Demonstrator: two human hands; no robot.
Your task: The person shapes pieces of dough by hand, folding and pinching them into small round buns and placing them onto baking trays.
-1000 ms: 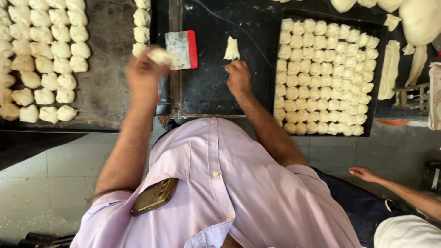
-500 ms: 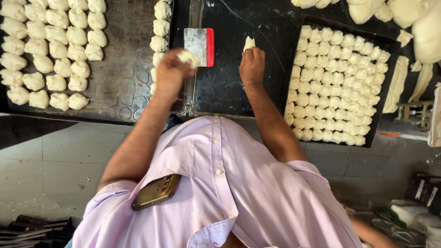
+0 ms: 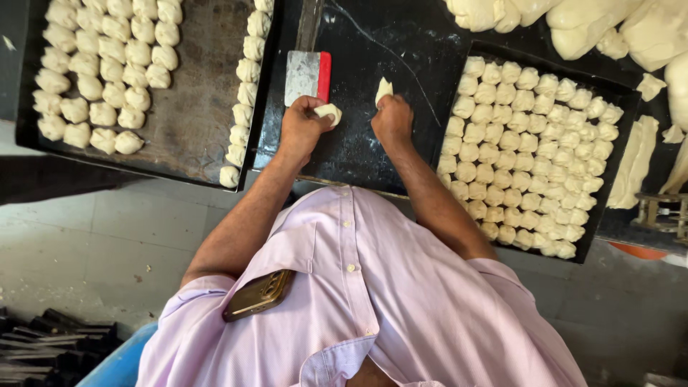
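Both your hands are drawing closer together since 0.5 s ago. Your left hand [image 3: 301, 127] is pinching 1 dough piece [image 3: 329, 112] with closed fingers; your right hand [image 3: 392, 118] is gripping another dough lump [image 3: 383, 89] above the black worktop [image 3: 373, 43]. Squeezing unevenly risks misshaping them.

Two small pale dough pieces [image 3: 329, 112] [image 3: 383, 89], one per fist.

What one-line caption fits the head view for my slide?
Left hand and right hand each hold a dough piece between two trays of dough portions.
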